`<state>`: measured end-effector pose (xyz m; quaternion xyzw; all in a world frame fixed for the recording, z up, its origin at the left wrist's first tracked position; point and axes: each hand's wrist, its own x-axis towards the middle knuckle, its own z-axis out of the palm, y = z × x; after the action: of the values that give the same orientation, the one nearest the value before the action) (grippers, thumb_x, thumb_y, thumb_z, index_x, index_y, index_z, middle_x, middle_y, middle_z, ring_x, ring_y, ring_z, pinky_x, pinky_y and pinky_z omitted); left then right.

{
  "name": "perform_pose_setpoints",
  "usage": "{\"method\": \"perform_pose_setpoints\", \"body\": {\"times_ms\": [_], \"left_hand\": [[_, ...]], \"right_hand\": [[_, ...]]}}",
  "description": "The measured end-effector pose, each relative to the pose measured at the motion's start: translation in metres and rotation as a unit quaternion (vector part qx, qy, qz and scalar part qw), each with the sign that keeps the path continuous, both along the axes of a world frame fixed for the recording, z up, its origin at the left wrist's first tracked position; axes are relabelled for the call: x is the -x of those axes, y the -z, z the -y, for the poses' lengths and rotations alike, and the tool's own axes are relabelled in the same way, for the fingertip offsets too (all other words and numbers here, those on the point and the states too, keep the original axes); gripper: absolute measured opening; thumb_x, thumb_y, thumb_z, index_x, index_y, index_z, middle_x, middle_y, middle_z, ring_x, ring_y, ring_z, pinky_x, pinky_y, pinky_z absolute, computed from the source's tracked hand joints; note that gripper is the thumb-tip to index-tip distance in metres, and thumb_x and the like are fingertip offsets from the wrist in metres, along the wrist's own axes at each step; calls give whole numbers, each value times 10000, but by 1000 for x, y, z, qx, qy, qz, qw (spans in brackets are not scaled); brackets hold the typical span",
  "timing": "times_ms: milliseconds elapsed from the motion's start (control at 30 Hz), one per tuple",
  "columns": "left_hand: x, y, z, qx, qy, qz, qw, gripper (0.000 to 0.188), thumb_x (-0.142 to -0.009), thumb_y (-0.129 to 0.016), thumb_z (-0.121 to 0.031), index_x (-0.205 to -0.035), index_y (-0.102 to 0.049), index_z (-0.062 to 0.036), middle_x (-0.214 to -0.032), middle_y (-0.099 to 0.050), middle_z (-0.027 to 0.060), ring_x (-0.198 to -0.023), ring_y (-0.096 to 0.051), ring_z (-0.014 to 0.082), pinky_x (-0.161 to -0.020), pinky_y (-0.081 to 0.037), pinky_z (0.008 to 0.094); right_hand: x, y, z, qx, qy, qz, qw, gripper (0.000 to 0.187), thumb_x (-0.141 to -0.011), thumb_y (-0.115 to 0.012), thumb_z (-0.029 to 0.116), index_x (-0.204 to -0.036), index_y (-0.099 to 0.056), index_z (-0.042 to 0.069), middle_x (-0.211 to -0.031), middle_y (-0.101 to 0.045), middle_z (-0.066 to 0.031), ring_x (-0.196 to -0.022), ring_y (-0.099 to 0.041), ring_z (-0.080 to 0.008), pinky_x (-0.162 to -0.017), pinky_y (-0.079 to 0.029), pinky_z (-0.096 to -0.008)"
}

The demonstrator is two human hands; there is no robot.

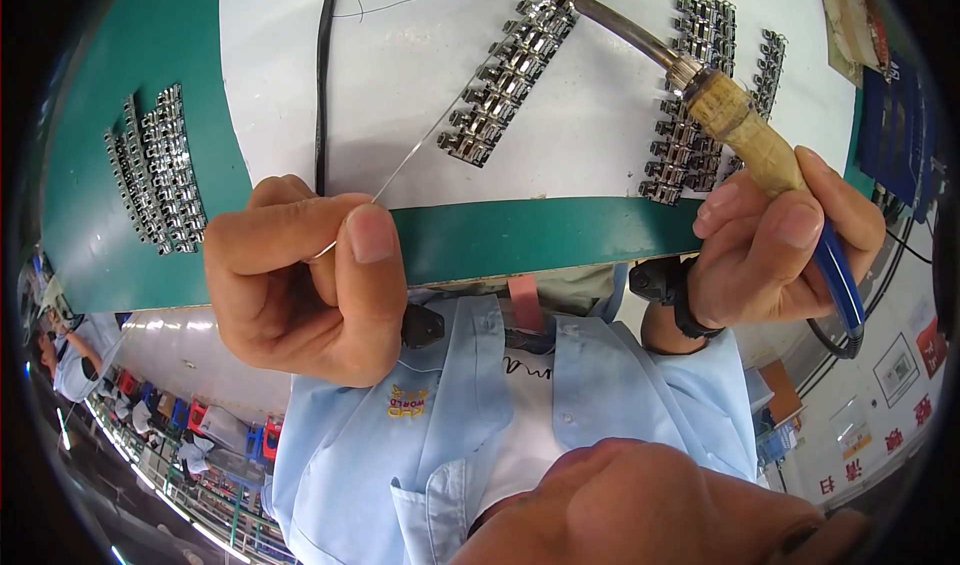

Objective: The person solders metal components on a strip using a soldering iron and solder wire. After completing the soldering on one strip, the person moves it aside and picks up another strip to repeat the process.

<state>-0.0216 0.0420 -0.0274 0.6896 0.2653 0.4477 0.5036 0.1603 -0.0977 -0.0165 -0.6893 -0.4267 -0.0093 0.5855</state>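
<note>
Steadily, a worker at a green table held a soldering iron in the right hand and a thin silvery wire in the left hand. Between and beyond the two hands, on a white sheet, lay a central strip of small metal parts, its long axis slanting from the near left to the far right. The left fingers, clamped on the wire, were nearer the strip's near end, which sat ahead and to their right. From that pinch the wire ran beside the strip's left edge toward its far end, where the iron's tip came in from the right; whether wire and tip met there could not be told. The right fingers were closed around the iron's handle, well back from the tip, with more metal strips lying between that hand and the central strip.
</note>
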Motion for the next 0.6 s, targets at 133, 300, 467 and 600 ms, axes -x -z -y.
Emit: {"method": "perform_pose_setpoints", "body": {"times_ms": [133, 300, 467, 600], "left_hand": [[-2, 0, 2, -1, -13, -18, 1000, 156, -749, -654, 107, -811, -550, 8, -481, -384, -84, -492, -270, 30, -473, -203, 200], [-3, -1, 2, 5, -22, -7, 1000, 146, -754, -653, 97, -801, -546, 9, -486, -397, -78, -491, -277, 30, -473, -208, 202], [-3, -1, 1, 1, -17, 13, 1000, 138, -764, -654, 79, -795, -541, 7, -488, -390, -77, -497, -282, 30, -473, -208, 200], [-3, -1, 2, 0, -14, 3, 1000, 136, -770, -653, 74, -794, -539, 5, -487, -381, -80, -504, -281, 30, -473, -205, 198]], "right_hand": [[1, 1, -3, -1, 8, 1, 1000, 319, -943, -553, 229, -1012, -514, -80, -528, -517, -107, -388, -502, -110, -361, -417, -196], [5, 1, -5, -14, 41, 1, 999, 329, -949, -542, 242, -1008, -519, -80, -516, -506, -101, -372, -482, -100, -349, -397, -195], [-1, 1, 0, -26, 25, 11, 999, 327, -952, -534, 239, -1000, -522, -84, -518, -508, -109, -360, -468, -99, -340, -384, -195], [-1, 2, 0, -22, 28, 17, 999, 316, -947, -539, 226, -991, -527, -87, -521, -511, -116, -359, -472, -103, -337, -383, -193]]}}
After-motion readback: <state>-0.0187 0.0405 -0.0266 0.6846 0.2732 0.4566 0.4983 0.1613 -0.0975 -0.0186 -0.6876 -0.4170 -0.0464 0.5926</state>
